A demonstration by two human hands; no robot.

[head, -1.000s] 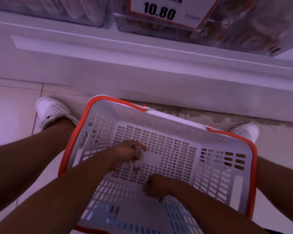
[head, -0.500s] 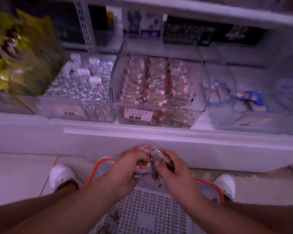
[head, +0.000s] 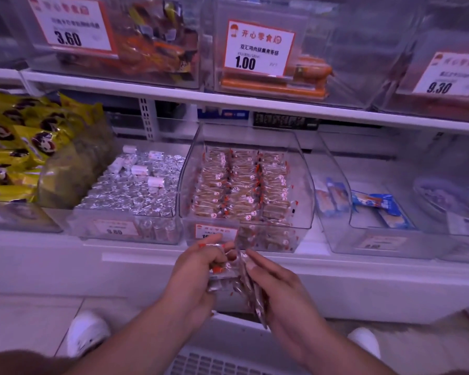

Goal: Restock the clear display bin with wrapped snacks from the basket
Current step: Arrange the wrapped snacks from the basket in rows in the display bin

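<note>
Both hands, left hand (head: 198,277) and right hand (head: 279,285), grip wrapped snacks (head: 236,277); lay them flat in the clear bin (head: 244,185), in neat rows.

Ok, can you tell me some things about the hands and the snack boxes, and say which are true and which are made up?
1. Both hands hold wrapped snacks. True.
2. The left hand is inside the clear display bin. False: it is in front of it, lower down.
3. The bin of silver-wrapped sweets sits left of the display bin. True.
4. The display bin is empty. False: rows of snacks fill it.
5. The right hand is open flat. False: its fingers pinch snacks.
</note>
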